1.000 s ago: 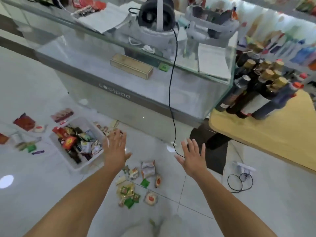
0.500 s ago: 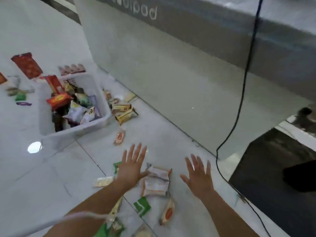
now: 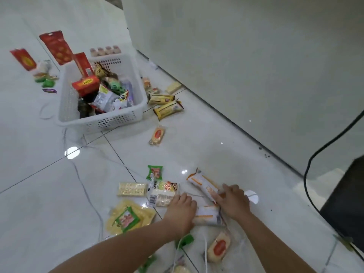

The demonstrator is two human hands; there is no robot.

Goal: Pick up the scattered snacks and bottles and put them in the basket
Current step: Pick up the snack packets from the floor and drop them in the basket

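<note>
Our left hand lay knuckles up, fingers curled down beside a short white-and-orange wrapped snack that sat between our two hands. We could not tell whether it gripped the wrapper. Our right hand held its fingers together and fairly straight, resting on the near end of a long white-and-orange snack packet. Just beyond the left fingers lay a white barcode-printed cracker pack, and left of that hand was a flat yellow pack with a green label. The white perforated plastic basket, holding snacks, stood well beyond the left hand.
</note>
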